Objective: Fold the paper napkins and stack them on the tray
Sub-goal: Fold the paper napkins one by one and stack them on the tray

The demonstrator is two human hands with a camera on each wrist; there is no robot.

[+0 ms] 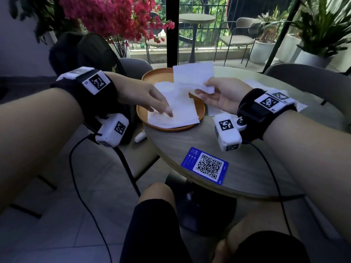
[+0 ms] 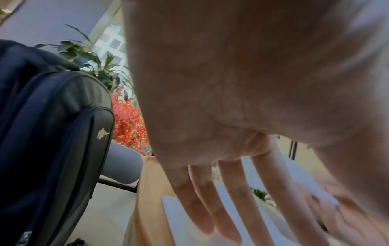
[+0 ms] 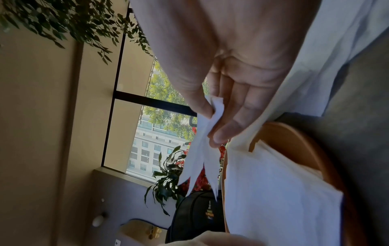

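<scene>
An orange round tray [image 1: 146,76] sits on the grey round table [image 1: 190,143] and carries a stack of white napkins [image 1: 182,114]. My left hand [image 1: 152,99] lies over the stack's left part, fingers [image 2: 210,216] straight, fingertips pressing the paper. My right hand [image 1: 212,95] pinches the corner of a folded white napkin [image 1: 191,76], held up above the tray's far right side. In the right wrist view thumb and fingers [image 3: 227,129] clamp that napkin [image 3: 202,149], with the stack [image 3: 273,191] and tray rim [image 3: 299,141] beside it.
More white napkins [image 1: 254,83] lie on the table behind my right wrist. A blue QR card [image 1: 205,166] rests near the table's front edge. A dark backpack [image 1: 85,52] sits on the chair at left. A small white object [image 1: 139,136] lies beside the table.
</scene>
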